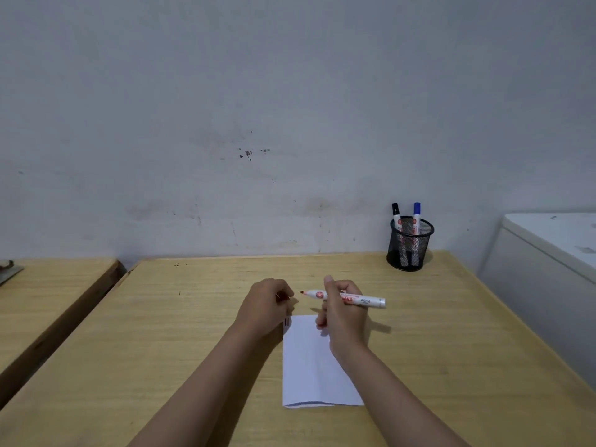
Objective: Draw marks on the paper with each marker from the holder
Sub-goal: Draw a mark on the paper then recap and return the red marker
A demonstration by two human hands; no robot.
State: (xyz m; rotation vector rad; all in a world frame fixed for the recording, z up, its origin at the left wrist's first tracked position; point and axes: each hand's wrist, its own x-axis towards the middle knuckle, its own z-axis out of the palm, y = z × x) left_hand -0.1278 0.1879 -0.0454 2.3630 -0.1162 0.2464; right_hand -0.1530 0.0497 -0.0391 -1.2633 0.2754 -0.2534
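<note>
A folded white paper [311, 366] lies on the wooden table [193, 333], with short dark marks at its top left corner. My right hand [343, 309] grips a white marker [364, 301] held level above the paper's far edge, its uncapped red tip pointing left. My left hand [267, 306] is closed just left of the tip, and a bit of red, probably the cap, shows between its fingers. A black mesh holder [410, 245] stands at the table's far right, holding a black-capped marker [396, 211] and a blue-capped marker [416, 211].
A second wooden table [48, 295] stands to the left across a narrow gap. A white cabinet or appliance [554, 253] sits right of the table. A grey wall [290, 124] runs along the far edge.
</note>
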